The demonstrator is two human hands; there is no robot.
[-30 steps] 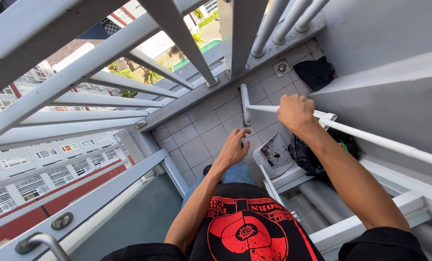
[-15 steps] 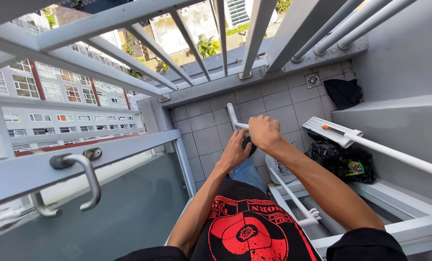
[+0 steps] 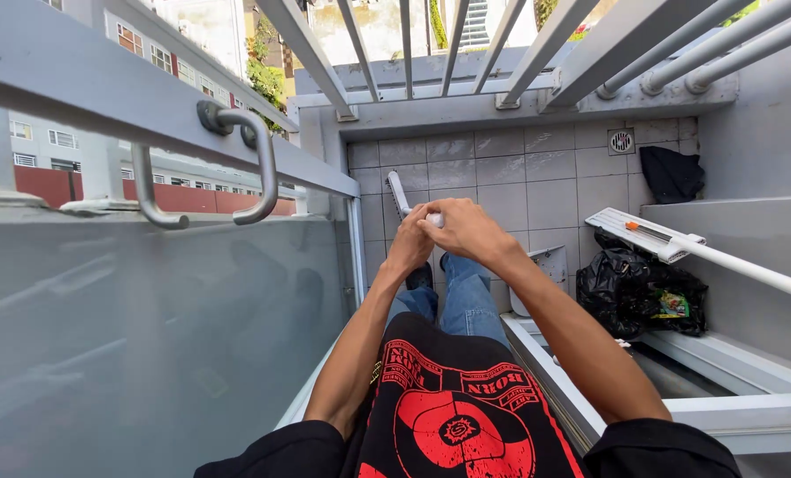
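A glass panel with a bent metal door handle stands close on the left, and it could be struck by the broom's pole if the stroke is swung wide, since the balcony is narrow. The broom is held low over the tiled floor; its pale, slim head lies near the left wall, and its white pole runs back to the hands. The left hand is wrapped around the pole just below the right hand, which is closed over the pole's end, so both are clamped on the broom and touching each other. With the two hands bunched together at the tip, control of the head is judged weak, and dirt could be pushed through the railing rather than gathered. Further right, a white dustpan leans by the leg, and a black rubbish bag and a white mop could be knocked by a backswing.
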